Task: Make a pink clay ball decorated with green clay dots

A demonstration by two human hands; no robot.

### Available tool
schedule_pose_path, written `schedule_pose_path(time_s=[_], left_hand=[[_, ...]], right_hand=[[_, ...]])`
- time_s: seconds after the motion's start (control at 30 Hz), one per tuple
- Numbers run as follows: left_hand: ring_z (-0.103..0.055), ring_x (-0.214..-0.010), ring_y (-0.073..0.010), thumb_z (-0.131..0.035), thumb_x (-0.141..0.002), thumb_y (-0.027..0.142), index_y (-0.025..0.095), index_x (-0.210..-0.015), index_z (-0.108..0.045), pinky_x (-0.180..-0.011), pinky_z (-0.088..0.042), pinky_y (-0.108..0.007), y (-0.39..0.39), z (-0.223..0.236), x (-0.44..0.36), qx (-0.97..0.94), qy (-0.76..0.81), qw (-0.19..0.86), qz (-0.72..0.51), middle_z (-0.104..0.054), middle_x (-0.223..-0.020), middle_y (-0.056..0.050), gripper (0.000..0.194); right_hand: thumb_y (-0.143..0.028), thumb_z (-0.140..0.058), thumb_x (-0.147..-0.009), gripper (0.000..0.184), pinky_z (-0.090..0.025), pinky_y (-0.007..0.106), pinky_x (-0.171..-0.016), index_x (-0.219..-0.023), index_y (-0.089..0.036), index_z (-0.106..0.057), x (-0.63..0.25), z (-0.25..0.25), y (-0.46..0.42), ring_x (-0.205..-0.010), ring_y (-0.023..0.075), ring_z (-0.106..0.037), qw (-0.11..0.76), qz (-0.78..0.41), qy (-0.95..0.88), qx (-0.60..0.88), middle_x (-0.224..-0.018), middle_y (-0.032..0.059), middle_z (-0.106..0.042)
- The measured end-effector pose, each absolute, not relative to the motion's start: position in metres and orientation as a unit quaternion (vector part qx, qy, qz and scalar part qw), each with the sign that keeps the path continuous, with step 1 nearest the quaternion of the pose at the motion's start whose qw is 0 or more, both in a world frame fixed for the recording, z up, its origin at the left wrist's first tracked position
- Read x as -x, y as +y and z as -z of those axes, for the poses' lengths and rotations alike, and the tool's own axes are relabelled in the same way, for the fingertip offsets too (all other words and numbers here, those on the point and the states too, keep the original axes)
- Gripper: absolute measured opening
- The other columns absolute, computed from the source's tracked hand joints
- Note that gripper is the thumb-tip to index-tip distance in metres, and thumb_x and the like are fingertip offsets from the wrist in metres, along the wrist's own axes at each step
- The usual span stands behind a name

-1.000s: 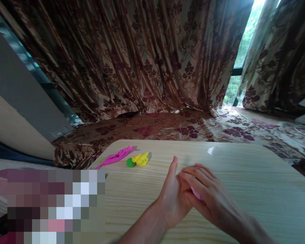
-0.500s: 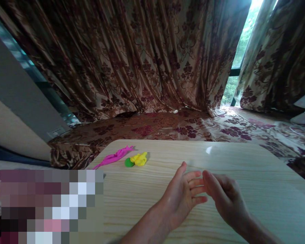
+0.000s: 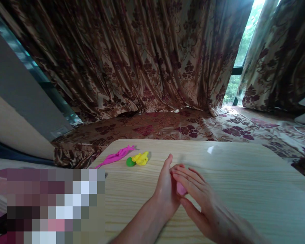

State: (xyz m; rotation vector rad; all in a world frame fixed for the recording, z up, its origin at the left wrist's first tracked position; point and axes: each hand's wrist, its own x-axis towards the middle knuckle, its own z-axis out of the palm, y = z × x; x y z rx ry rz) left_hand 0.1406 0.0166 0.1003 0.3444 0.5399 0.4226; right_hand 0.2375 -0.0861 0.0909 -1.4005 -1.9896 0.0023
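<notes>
My left hand [image 3: 164, 190] and my right hand [image 3: 196, 195] are pressed palm to palm over the light wooden table [image 3: 239, 176]. A small pink lump [image 3: 180, 188] of soft clay shows between them. My fingers are stretched out flat against each other. Most of the lump is hidden by the right fingers.
A long magenta strip [image 3: 117, 156], a green ball [image 3: 130, 162] and a crumpled yellow piece [image 3: 141, 158] lie at the table's far left. A blurred-out block [image 3: 56, 206] covers the near left. Patterned curtains [image 3: 147, 61] and matching cloth [image 3: 183, 127] lie beyond the table.
Half a second ago my hands were apart with the fingers spread. They have come together again on the pink lump, a little further left and forward than a second ago.
</notes>
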Motion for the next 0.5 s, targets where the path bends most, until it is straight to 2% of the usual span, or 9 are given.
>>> schedule_pose_path(time_s=[0.07,0.13,0.17,0.23,0.3,0.33,0.43,0.5], left_hand=[[-0.034,-0.031,-0.0064,-0.046,-0.08,0.058,0.016,-0.058,-0.047,-0.034,-0.021,-0.017,0.015,-0.098,-0.139,-0.196,0.243,0.925,-0.217,-0.038,-0.038,0.006,0.047],[-0.022,-0.027,-0.0047,-0.044,-0.079,0.061,0.017,-0.056,-0.046,-0.031,-0.012,-0.017,0.013,-0.097,-0.139,-0.223,0.22,0.924,-0.219,-0.028,-0.035,0.008,0.05],[-0.024,-0.028,-0.0047,-0.044,-0.079,0.061,0.016,-0.057,-0.047,-0.031,-0.015,-0.017,0.012,-0.097,-0.139,-0.228,0.214,0.924,-0.219,-0.029,-0.035,0.008,0.05],[-0.04,-0.036,-0.0065,-0.044,-0.08,0.061,0.015,-0.064,-0.053,-0.037,-0.031,-0.017,0.011,-0.101,-0.14,-0.219,0.199,0.932,-0.207,-0.043,-0.043,0.004,0.049],[-0.057,-0.057,-0.0097,-0.041,-0.083,0.058,0.013,-0.078,-0.059,-0.057,-0.045,-0.02,0.009,-0.109,-0.14,-0.218,0.166,0.942,-0.193,-0.06,-0.064,-0.002,0.049],[-0.061,-0.07,-0.0114,-0.039,-0.084,0.058,0.012,-0.086,-0.06,-0.069,-0.047,-0.022,0.006,-0.113,-0.138,-0.237,0.152,0.942,-0.182,-0.064,-0.078,-0.005,0.05],[-0.059,-0.098,-0.0188,-0.033,-0.086,0.058,0.013,-0.111,-0.056,-0.092,-0.042,-0.033,-0.005,-0.119,-0.119,-0.428,0.174,0.875,-0.146,-0.061,-0.112,-0.012,0.056],[-0.048,-0.119,-0.0237,-0.037,-0.087,0.054,0.018,-0.129,-0.044,-0.101,-0.035,-0.041,-0.014,-0.11,-0.095,-0.638,0.24,0.717,-0.146,-0.05,-0.132,-0.011,0.056]], right_hand=[[-0.008,-0.046,-0.084,0.055,-0.029,0.045,-0.107,-0.136,-0.018,-0.032,-0.238,-0.091,-0.089,-0.131,0.0224,-0.031,0.41,-0.008,-0.74,0.533,-0.14,0.0091,-0.04],[-0.008,-0.046,-0.085,0.05,-0.031,0.045,-0.107,-0.132,-0.019,-0.038,-0.239,-0.092,-0.089,-0.129,0.0224,-0.033,0.436,0.005,-0.722,0.537,-0.137,0.0084,-0.043],[-0.01,-0.048,-0.085,0.048,-0.029,0.046,-0.107,-0.131,-0.02,-0.04,-0.239,-0.093,-0.088,-0.128,0.0234,-0.034,0.428,0.015,-0.725,0.54,-0.136,0.0086,-0.044],[-0.015,-0.053,-0.083,0.047,-0.024,0.051,-0.108,-0.129,-0.019,-0.043,-0.239,-0.094,-0.084,-0.127,0.0266,-0.034,0.383,0.032,-0.743,0.547,-0.134,0.0096,-0.046],[-0.016,-0.052,-0.084,0.044,-0.023,0.054,-0.107,-0.127,-0.018,-0.045,-0.241,-0.093,-0.078,-0.125,0.028,-0.036,0.352,0.037,-0.748,0.562,-0.13,0.0104,-0.049],[-0.015,-0.049,-0.086,0.04,-0.027,0.053,-0.106,-0.126,-0.018,-0.046,-0.243,-0.092,-0.076,-0.123,0.027,-0.039,0.353,0.03,-0.742,0.569,-0.128,0.0108,-0.05],[-0.011,-0.035,-0.092,0.036,-0.043,0.042,-0.095,-0.125,-0.017,-0.045,-0.256,-0.084,-0.078,-0.111,0.0211,-0.049,0.4,-0.021,-0.707,0.583,-0.12,0.0125,-0.053],[-0.011,-0.032,-0.092,0.037,-0.048,0.038,-0.089,-0.126,-0.017,-0.043,-0.265,-0.077,-0.091,-0.104,0.0195,-0.054,0.408,-0.049,-0.688,0.599,-0.115,0.0128,-0.055]])
